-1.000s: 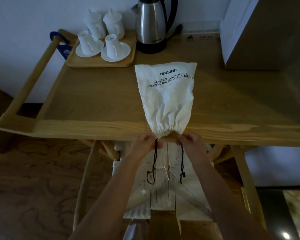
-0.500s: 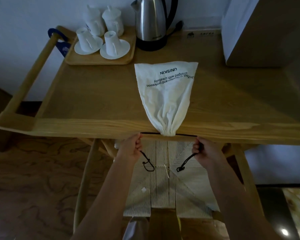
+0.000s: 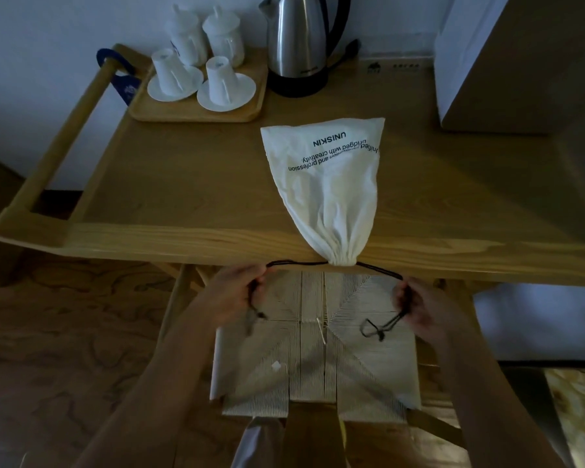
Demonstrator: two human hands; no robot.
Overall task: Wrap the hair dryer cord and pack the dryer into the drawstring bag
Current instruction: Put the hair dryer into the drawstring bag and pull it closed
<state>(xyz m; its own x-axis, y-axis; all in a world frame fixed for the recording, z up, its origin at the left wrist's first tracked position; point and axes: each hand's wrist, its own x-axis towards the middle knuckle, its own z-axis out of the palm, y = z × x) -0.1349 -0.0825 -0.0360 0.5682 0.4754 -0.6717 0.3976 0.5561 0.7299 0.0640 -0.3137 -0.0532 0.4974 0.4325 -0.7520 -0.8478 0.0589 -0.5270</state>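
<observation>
A white drawstring bag (image 3: 328, 184) with dark print lies on the wooden table (image 3: 183, 197), bulging, its mouth cinched tight at the table's front edge. The hair dryer is hidden from view. A black drawstring (image 3: 298, 263) runs out of the mouth to both sides. My left hand (image 3: 237, 292) grips the left cord below the table edge. My right hand (image 3: 423, 305) grips the right cord, whose knotted loop (image 3: 374, 327) dangles beside it.
At the back left a wooden tray (image 3: 196, 113) carries white cups and lidded pots. A steel kettle (image 3: 298, 42) stands behind the bag. A pale box (image 3: 487, 62) sits at the right. A woven-seat chair (image 3: 318, 359) is under the table edge.
My hands have pulled the two cords apart sideways, left and right. The bag's mouth went from gathered but wide to fully cinched.
</observation>
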